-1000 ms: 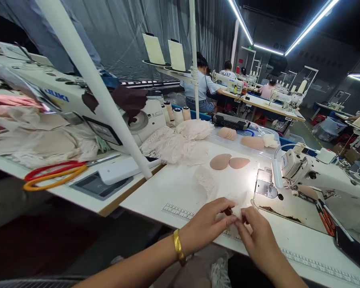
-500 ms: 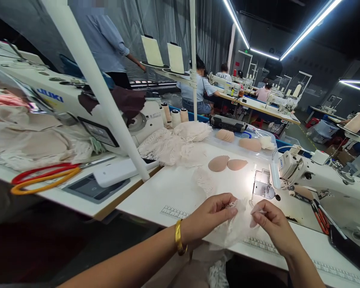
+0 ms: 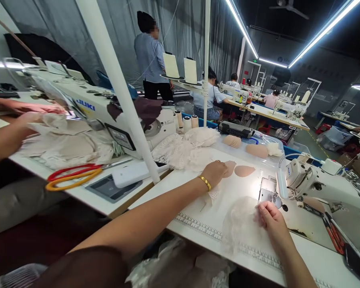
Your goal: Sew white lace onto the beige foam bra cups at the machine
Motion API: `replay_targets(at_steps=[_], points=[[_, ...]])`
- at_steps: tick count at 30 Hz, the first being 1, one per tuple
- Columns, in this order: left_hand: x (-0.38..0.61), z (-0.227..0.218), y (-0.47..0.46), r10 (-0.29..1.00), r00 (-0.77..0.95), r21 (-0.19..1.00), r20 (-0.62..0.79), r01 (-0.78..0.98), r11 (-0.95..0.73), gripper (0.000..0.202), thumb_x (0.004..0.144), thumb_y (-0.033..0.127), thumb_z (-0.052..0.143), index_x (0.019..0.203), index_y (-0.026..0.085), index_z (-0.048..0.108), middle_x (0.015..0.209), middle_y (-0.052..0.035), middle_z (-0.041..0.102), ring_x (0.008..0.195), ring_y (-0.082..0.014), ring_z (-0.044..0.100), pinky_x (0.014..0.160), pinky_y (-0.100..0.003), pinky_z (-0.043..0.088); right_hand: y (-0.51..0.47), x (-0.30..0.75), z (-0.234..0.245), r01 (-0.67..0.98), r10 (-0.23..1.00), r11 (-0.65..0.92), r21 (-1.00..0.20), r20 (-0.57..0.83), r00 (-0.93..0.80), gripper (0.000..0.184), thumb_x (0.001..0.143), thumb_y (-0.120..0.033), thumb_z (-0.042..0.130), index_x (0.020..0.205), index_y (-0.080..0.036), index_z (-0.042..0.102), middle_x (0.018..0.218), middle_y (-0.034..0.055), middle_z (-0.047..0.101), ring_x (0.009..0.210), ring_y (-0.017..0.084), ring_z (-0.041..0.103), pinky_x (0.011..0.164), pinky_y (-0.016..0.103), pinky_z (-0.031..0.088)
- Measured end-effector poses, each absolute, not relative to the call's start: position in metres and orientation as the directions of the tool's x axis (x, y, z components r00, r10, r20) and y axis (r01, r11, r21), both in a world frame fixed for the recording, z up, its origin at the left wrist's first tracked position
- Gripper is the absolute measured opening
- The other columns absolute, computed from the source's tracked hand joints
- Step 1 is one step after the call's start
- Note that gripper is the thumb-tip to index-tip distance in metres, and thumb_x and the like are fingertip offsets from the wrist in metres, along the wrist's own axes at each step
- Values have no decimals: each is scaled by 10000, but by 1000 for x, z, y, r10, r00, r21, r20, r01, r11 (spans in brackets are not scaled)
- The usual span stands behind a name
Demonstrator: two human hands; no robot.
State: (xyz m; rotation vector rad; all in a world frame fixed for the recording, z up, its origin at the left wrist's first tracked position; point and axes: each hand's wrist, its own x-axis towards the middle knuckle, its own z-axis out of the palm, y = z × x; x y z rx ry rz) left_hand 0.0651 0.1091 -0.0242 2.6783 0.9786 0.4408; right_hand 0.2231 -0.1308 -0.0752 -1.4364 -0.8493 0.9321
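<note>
My left hand (image 3: 216, 173) reaches out across the white table (image 3: 183, 192), a gold bangle on its wrist. Its fingers curl over the left of two beige foam pads (image 3: 229, 167); the second pad (image 3: 245, 171) lies just to the right. My right hand (image 3: 269, 219) rests nearer me and pinches the right edge of a white lace piece (image 3: 240, 224), which lies flat over the printed ruler strip. Another scrap of lace (image 3: 212, 195) lies below my left wrist.
A white sewing machine (image 3: 313, 185) stands at the right with its lamp lit. A lace pile (image 3: 187, 147), thread cones (image 3: 186, 122) and a tray of pads (image 3: 255, 150) sit behind. A slanted white pole (image 3: 124, 96), scissors (image 3: 75, 178), a Juki machine (image 3: 88, 105) and a co-worker's hands (image 3: 27, 116) are at the left.
My left hand let go of the lace and reached forward to the beige pads. My right hand laid the lace flat on the table. The view tilted up and a standing person appeared.
</note>
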Motion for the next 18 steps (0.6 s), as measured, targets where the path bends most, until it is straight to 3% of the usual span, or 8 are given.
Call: replay_targets(at_steps=[4, 8, 13, 15, 18], points=[[61, -13, 106, 638, 723, 426, 265, 506, -750, 312, 1001, 383, 621, 1201, 144, 637, 1183, -83, 660, 1002, -211, 667, 870, -397, 589, -130, 223, -72, -4, 897, -69, -998, -64, 437, 492, 819, -701, 693, 901, -218, 652, 697, -5, 615, 636, 176, 553, 599, 285, 395], [52, 7, 93, 617, 720, 526, 317, 408, -746, 313, 1016, 431, 522, 1054, 161, 675, 1028, -49, 710, 901, -186, 672, 754, -292, 570, -129, 223, -70, -86, 894, -61, -994, -92, 438, 452, 824, -660, 720, 921, -223, 654, 717, -7, 611, 666, 179, 600, 589, 274, 400], [49, 5, 46, 579, 779, 813, 243, 162, -559, 274, 902, 447, 580, 916, 185, 658, 826, -16, 710, 752, -164, 664, 635, -245, 524, -129, 221, -71, -161, 893, -26, -987, -96, 440, 597, 866, -780, 571, 981, -199, 643, 802, 41, 675, 706, 188, 648, 616, 279, 451], [50, 0, 28, 559, 801, 831, 213, 152, -536, 234, 880, 420, 594, 875, 193, 647, 796, -9, 703, 738, -168, 660, 655, -260, 521, -130, 220, -69, -121, 896, -28, -992, -79, 437, 605, 866, -786, 565, 981, -197, 635, 745, 26, 664, 685, 185, 648, 642, 284, 461], [55, 0, 15, 515, 836, 748, 188, 218, -626, 190, 885, 362, 568, 921, 192, 644, 848, -25, 717, 794, -194, 677, 707, -295, 527, -134, 215, -61, 56, 899, -31, -998, -3, 437, 482, 855, -680, 679, 938, -208, 630, 715, -1, 652, 702, 185, 650, 680, 287, 470]])
